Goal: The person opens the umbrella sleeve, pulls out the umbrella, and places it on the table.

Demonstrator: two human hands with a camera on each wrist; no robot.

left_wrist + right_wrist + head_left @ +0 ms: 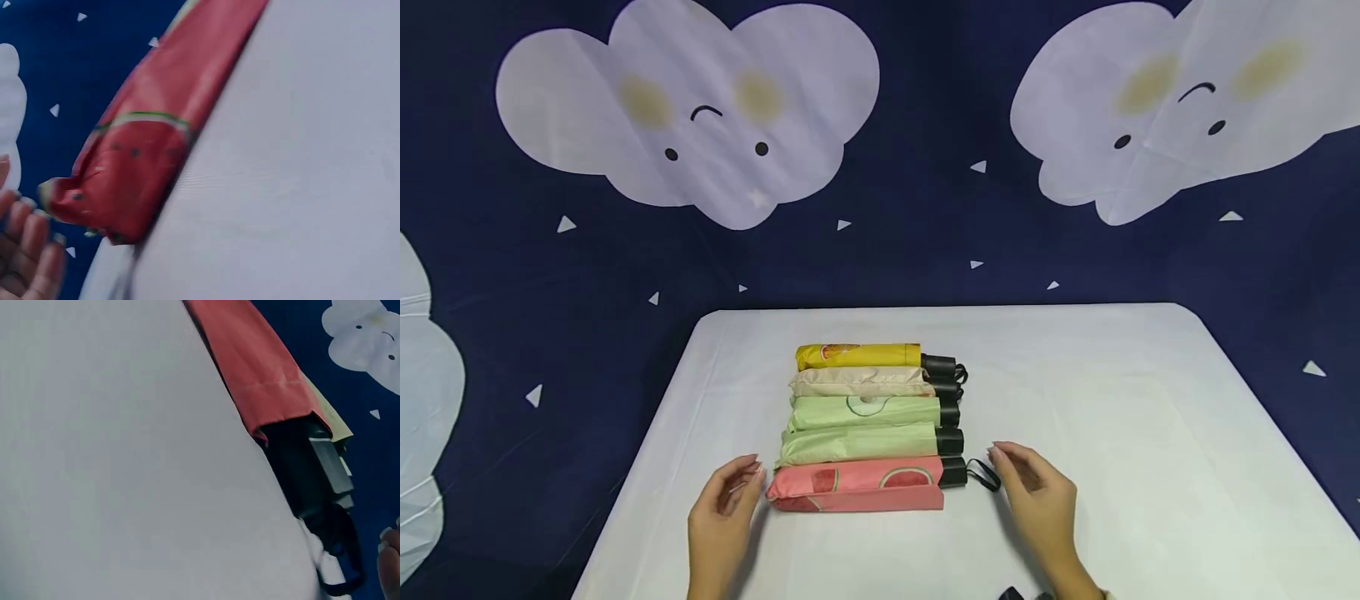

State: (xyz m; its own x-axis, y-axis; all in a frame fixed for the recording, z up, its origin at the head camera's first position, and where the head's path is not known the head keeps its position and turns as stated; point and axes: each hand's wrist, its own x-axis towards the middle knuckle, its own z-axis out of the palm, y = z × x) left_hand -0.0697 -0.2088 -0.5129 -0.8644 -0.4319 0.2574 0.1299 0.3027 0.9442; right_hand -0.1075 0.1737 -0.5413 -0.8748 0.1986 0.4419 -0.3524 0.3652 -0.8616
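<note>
Folded umbrellas in sleeves lie side by side on the white table. Nearest is a pink watermelon-print umbrella, its black handle and wrist strap pointing right. Behind it come a plain light green umbrella, a green one with a round fruit print, a cream umbrella and a yellow umbrella. My left hand, fingers loosely bent, is just off the pink sleeve's left end and holds nothing. Beside the strap, my right hand has relaxed fingers, apart from it in the right wrist view.
The white tabletop extends around the row, with rounded far corners. A dark blue cloth with clouds and small triangles hangs behind and at the sides. Small black objects, cut off by the frame, lie at the near edge by my right wrist.
</note>
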